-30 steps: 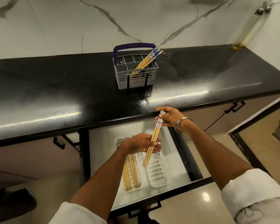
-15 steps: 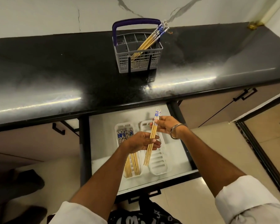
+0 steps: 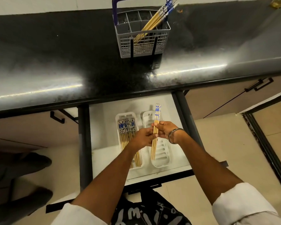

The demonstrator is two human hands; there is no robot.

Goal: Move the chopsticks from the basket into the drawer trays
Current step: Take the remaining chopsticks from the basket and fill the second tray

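Head view: both hands, left (image 3: 143,137) and right (image 3: 165,129), grasp a bundle of wooden blue-patterned chopsticks (image 3: 155,130) above the right white plastic tray (image 3: 166,158).

I am seeing the bench (image 3: 55,51) looking like polished black stone, glossy and throwing bright glare. The basket (image 3: 142,44) is reading as grey matt plastic mesh. The chopsticks (image 3: 155,132) are looking like smooth pale wood with blue-and-white glazed tops. The trays (image 3: 162,161) are appearing as white plastic. A bangle (image 3: 174,135) is glinting like metal.
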